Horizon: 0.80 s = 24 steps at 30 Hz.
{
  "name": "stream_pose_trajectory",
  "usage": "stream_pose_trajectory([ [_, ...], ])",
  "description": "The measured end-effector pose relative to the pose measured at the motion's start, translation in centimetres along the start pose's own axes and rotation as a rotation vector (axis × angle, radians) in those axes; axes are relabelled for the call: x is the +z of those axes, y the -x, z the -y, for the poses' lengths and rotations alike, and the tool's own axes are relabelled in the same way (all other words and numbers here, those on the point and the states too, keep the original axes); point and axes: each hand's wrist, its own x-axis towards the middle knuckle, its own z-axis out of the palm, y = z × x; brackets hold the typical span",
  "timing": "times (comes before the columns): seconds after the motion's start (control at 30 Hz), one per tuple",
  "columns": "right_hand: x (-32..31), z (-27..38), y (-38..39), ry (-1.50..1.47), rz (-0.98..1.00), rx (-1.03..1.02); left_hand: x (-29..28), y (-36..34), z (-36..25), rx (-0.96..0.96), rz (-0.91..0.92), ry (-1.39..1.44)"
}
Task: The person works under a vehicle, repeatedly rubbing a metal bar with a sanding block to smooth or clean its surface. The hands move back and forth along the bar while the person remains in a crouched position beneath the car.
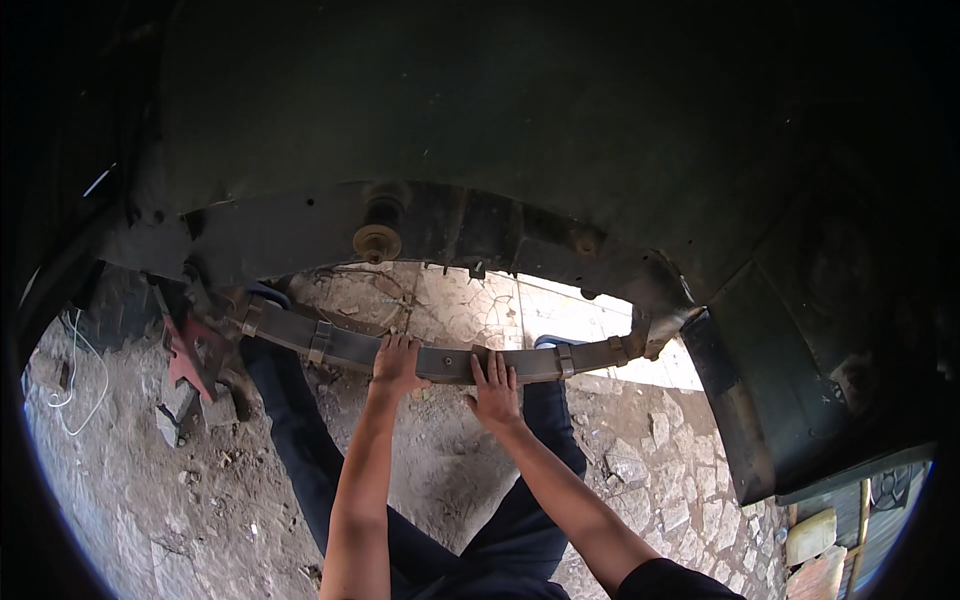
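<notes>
A grey leaf spring (350, 347) with metal clips and a centre bolt runs crosswise in front of me, below the dark vehicle frame rail (300, 225). My left hand (400, 365) grips it left of the bolt, fingers bent over the far edge and thumb pointing right. Just right of the bolt, my right hand (495, 392) rests on the spring with fingers stretched out and slightly apart. The underside of the spring is hidden. My legs (300, 440) extend beneath it on both sides.
Overhead curves a dark body panel (500, 110). From the rail hangs a rusty round fitting (377, 242). At left, a red metal stand (195, 355) is beside stone blocks (178, 412) and a white cable (88, 375). A dark flap (735, 420) hangs at right over stony ground (660, 460).
</notes>
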Motion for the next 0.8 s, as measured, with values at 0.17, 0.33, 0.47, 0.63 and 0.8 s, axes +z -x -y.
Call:
stream_pose_trajectory([
  [0.17,-0.5,0.3,-0.1,0.021,0.028,-0.065,-0.5,0.0,0.1,-0.001,0.035,-0.036],
  [0.33,-0.7,1.2,0.1,0.089,0.045,0.078,0.2,0.2,0.2,0.015,-0.055,-0.053],
  [0.47,0.6,0.7,0.9,0.027,-0.054,-0.199,-0.6,0.2,0.0,0.018,-0.011,-0.021],
  [0.63,-0.2,0.6,0.2,0.02,-0.037,0.131,-0.1,0.1,0.2,0.021,-0.033,-0.028],
  [0.8,-0.8,1.0,0.6,-0.03,0.033,-0.083,-0.4,0.3,-0.1,0.001,0.017,-0.047],
])
